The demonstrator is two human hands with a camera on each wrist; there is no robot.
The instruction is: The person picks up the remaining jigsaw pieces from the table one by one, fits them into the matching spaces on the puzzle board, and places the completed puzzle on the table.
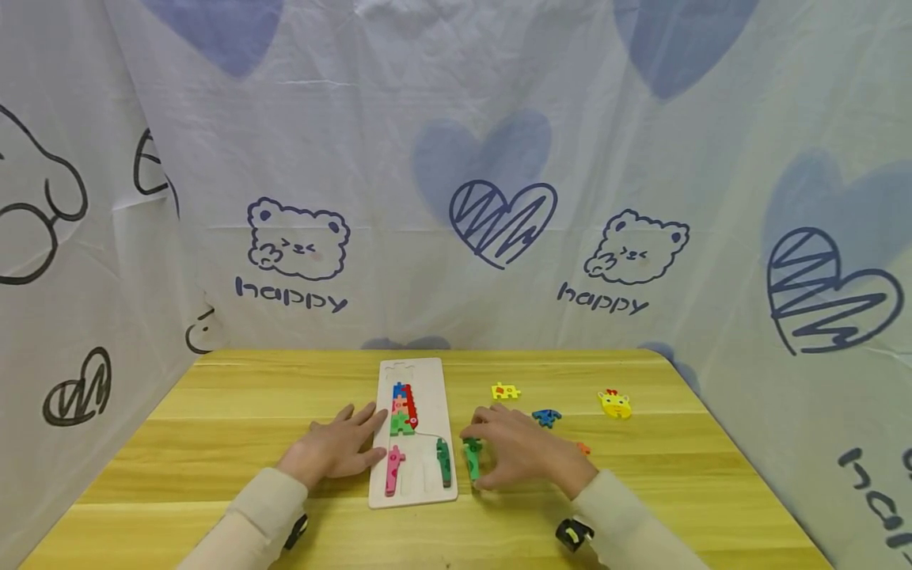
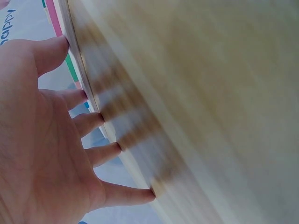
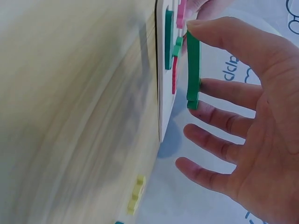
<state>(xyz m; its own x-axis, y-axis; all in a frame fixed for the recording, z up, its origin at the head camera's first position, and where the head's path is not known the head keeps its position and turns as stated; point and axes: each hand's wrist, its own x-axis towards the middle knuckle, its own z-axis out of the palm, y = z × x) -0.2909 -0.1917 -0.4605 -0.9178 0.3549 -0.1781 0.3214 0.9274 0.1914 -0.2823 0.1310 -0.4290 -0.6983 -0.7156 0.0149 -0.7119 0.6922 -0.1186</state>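
Observation:
A long green puzzle piece [image 3: 193, 67] is pinched between the thumb and fingers of my right hand [image 1: 516, 445], lifted just right of the puzzle board [image 1: 427, 372]. My left hand [image 1: 340, 443] lies spread at the board's left edge, its thumb and a fingertip touching it; in the left wrist view its fingers [image 2: 112, 154] are straight, the tips on the table. Set in the board are a pink leg-shaped piece [image 1: 393, 473], a dark green piece [image 1: 444, 462], a red strip [image 1: 410, 405] and a stack of blue, orange and green pieces [image 1: 400, 425].
Right of the board lie a yellow piece [image 1: 505, 391], a blue piece [image 1: 546, 417] and a yellow giraffe-head piece [image 1: 615, 404]. An orange piece [image 1: 583, 448] shows partly behind my right wrist. A printed cloth [image 1: 399, 261] hangs behind the wooden table [image 1: 214, 412].

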